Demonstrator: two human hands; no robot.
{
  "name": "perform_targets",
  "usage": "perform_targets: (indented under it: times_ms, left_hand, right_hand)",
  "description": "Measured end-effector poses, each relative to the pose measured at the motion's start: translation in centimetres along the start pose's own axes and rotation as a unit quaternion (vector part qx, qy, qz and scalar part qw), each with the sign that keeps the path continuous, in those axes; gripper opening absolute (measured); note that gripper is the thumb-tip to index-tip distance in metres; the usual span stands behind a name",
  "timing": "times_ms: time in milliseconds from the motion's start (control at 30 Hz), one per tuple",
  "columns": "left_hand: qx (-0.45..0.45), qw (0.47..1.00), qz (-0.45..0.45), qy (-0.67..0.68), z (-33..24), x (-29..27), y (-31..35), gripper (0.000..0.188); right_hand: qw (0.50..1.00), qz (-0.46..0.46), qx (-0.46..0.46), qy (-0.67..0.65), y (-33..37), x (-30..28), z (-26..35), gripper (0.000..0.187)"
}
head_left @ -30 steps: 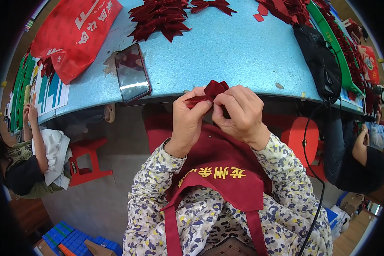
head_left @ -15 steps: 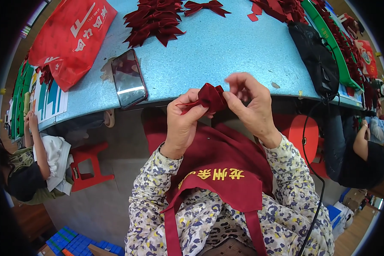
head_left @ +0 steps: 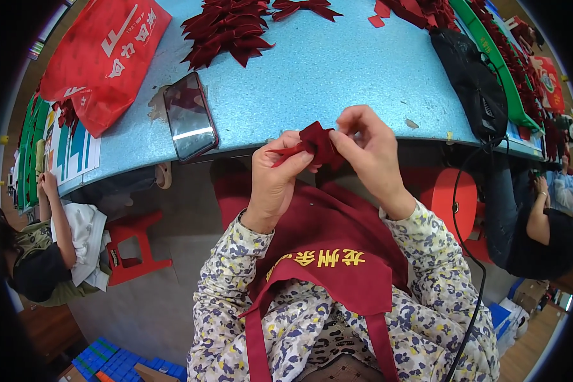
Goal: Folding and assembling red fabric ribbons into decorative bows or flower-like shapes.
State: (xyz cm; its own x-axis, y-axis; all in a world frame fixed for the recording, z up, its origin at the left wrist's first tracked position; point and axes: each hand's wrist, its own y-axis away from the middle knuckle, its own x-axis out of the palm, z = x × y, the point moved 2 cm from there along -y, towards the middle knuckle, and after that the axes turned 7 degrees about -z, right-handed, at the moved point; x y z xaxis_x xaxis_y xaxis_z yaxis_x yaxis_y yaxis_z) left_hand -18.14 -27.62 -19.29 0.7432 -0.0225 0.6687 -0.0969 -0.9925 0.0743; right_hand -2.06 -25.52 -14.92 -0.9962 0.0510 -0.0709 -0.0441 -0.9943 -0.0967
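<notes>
A dark red velvet bow (head_left: 319, 141) is held between my two hands, just off the front edge of the table. My left hand (head_left: 276, 167) pinches its left part between thumb and fingers, with a narrow strip of the ribbon sticking out to the left. At the bow's right side, my right hand (head_left: 370, 153) has thumb and forefinger closed on the fabric, the other fingers curled above. Finished-looking red bows (head_left: 229, 28) lie in an overlapping stack at the far side, and a single bow (head_left: 307, 8) lies right of them.
A phone (head_left: 190, 118) lies near the table's (head_left: 286, 76) front edge. Left of it stands a red bag (head_left: 105, 67). On the right are a black pouch (head_left: 468, 83), a green tray (head_left: 500, 63), red ribbon pieces (head_left: 407, 11) and a hanging black cable (head_left: 458, 229). People sit on both sides.
My right thumb and forefinger have come together on the bow's right side, and that hand has shifted slightly left. The bow has turned a little; my left hand keeps its pinch.
</notes>
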Motion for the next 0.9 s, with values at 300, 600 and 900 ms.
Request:
perform_targets:
  times_ms: [300,600,900]
  left_hand:
    - [0.042,0.999,-0.024,-0.019,-0.3,-0.4,0.0,0.004]
    - [0.078,0.995,0.023,-0.049,-0.7,-1.1,0.6,0.007]
    - [0.021,0.999,-0.031,0.003,-1.2,-1.1,1.6,0.013]
  right_hand:
    - [0.899,-0.005,-0.353,0.258,1.7,1.7,2.0,0.014]
    - [0.946,0.012,-0.26,0.193,1.5,2.0,2.3,0.017]
    - [0.951,0.038,-0.251,0.176,2.5,2.0,2.2,0.014]
